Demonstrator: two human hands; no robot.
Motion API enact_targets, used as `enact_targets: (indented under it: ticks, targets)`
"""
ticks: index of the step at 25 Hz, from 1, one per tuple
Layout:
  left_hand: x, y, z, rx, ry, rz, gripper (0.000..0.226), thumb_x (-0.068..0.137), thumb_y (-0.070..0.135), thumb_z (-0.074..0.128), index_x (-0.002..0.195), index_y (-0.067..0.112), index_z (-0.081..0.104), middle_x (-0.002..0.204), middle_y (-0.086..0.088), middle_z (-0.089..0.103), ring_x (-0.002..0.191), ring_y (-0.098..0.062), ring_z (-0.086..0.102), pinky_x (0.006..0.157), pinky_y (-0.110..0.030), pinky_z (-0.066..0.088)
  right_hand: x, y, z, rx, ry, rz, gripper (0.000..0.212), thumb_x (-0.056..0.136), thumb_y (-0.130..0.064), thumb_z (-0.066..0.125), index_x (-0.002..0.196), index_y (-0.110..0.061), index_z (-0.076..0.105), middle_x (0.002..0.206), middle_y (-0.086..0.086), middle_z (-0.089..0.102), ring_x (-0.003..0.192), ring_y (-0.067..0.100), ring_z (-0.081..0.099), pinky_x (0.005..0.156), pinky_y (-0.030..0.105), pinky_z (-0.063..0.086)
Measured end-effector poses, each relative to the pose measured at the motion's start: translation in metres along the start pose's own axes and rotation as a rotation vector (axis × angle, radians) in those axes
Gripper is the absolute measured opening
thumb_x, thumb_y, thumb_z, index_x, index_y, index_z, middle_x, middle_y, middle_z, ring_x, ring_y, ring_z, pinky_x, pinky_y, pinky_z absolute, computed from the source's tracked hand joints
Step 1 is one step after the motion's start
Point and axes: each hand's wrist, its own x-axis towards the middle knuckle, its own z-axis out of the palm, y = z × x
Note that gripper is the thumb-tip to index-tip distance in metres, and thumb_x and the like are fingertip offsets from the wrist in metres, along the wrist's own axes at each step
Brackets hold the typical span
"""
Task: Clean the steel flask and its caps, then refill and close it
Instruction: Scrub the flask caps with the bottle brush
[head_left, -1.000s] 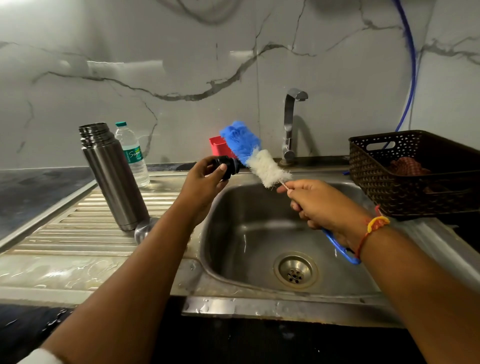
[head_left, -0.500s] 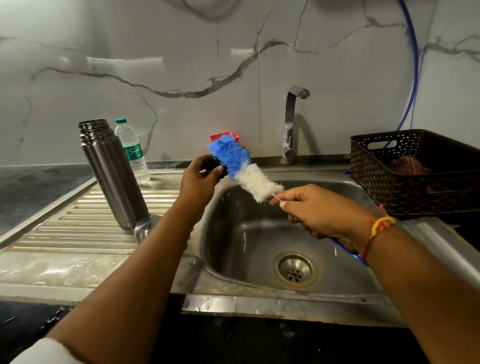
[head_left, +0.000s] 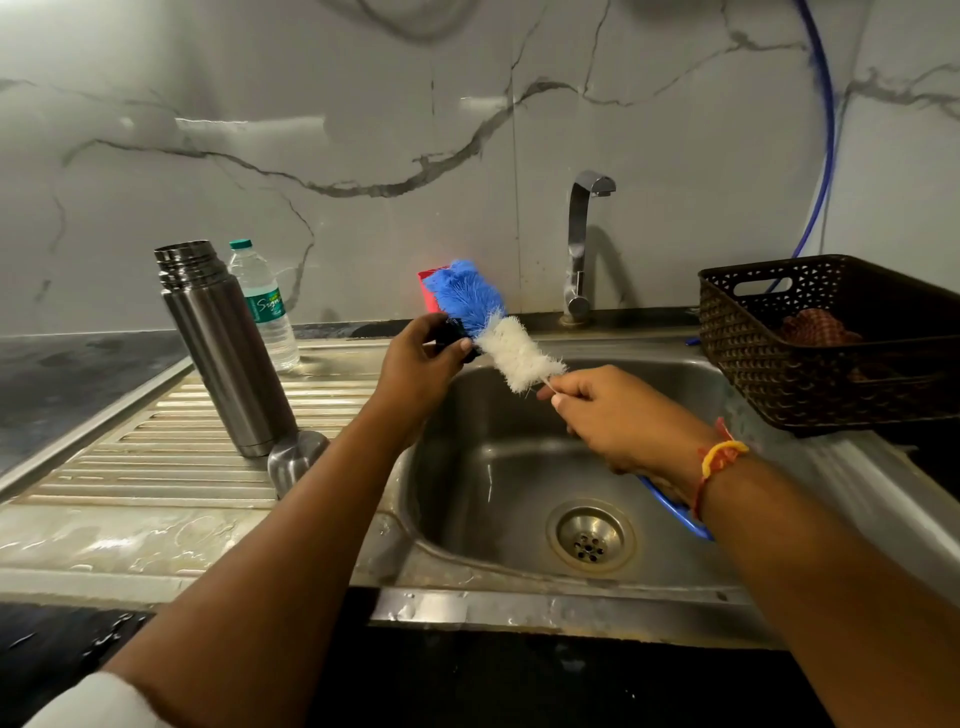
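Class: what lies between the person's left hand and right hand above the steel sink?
The blue-and-white bristle head of a bottle brush, in the head view; the left hand holds a small black cap at its blue end.

We stand in a kitchen: a steel sink (head_left: 519, 467), its tap (head_left: 579, 244) behind, a ribbed drainboard (head_left: 171, 441) to its left, a marble-patterned wall (head_left: 311, 78) behind.
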Motion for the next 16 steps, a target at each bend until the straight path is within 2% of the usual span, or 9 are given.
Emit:
enact_targets:
  ticks: [2,4,7,10,12,14,16]
  targets:
    - [0.003,0.002,-0.001,-0.076,0.04,-0.032,0.039,0.098,0.012,0.065,0.136,0.009,0.056,0.125,-0.009,0.065,0.11,-0.02,0.069,0.095,-0.036,0.059,0.002,0.003,-0.003,0.09,0.092,0.016,0.028,0.105,-0.022,0.041,0.123,-0.023,0.062,0.074,-0.006,0.051,0.054,0.004,0.042,0.04,0.013,0.032]
    - [0.007,0.002,-0.006,-0.237,0.108,-0.083,0.036,0.099,0.012,0.065,0.132,0.006,0.054,0.125,-0.012,0.064,0.112,-0.023,0.067,0.093,-0.033,0.059,0.004,0.007,-0.009,0.312,0.12,0.099,0.026,0.104,-0.023,0.04,0.116,-0.02,0.063,0.067,-0.003,0.049,0.048,0.005,0.038,0.037,0.018,0.029]
    - [0.01,0.0,-0.013,-0.395,0.172,-0.128,0.04,0.099,0.014,0.064,0.134,0.003,0.048,0.131,-0.016,0.059,0.116,-0.024,0.065,0.092,-0.03,0.057,0.0,0.005,-0.014,0.618,-0.036,0.248,0.025,0.104,-0.021,0.041,0.114,-0.013,0.063,0.059,-0.002,0.045,0.041,0.004,0.03,0.033,0.016,0.024]
    - [0.007,0.0,-0.012,-0.46,0.137,-0.145,0.034,0.102,0.016,0.059,0.132,0.006,0.046,0.133,-0.016,0.057,0.12,-0.025,0.063,0.101,-0.038,0.054,-0.003,-0.002,-0.01,0.773,-0.215,0.303,0.027,0.104,-0.02,0.041,0.117,-0.009,0.062,0.056,-0.003,0.041,0.042,0.002,0.026,0.031,0.013,0.021]
    - [0.002,0.002,-0.008,-0.435,0.054,-0.169,0.03,0.103,0.018,0.057,0.131,0.011,0.048,0.132,-0.015,0.058,0.119,-0.024,0.064,0.104,-0.043,0.052,-0.001,-0.004,-0.007,0.866,-0.274,0.316,0.029,0.104,-0.02,0.04,0.121,-0.008,0.06,0.058,-0.003,0.039,0.042,0.002,0.024,0.031,0.013,0.019]
    - [0.001,0.003,-0.005,-0.411,-0.002,-0.168,0.031,0.103,0.019,0.056,0.133,0.011,0.05,0.129,-0.015,0.06,0.116,-0.023,0.065,0.103,-0.043,0.053,-0.001,-0.002,-0.008,0.947,-0.302,0.332,0.031,0.104,-0.02,0.039,0.125,-0.008,0.058,0.059,-0.004,0.036,0.041,0.001,0.023,0.031,0.012,0.017]
    - [0.003,0.006,-0.01,-0.419,0.025,-0.144,0.029,0.104,0.018,0.055,0.131,0.008,0.051,0.125,-0.015,0.062,0.112,-0.022,0.067,0.102,-0.04,0.054,-0.004,-0.002,-0.012,1.0,-0.349,0.336,0.032,0.104,-0.02,0.041,0.127,-0.008,0.059,0.06,-0.004,0.036,0.042,0.001,0.023,0.031,0.011,0.019]
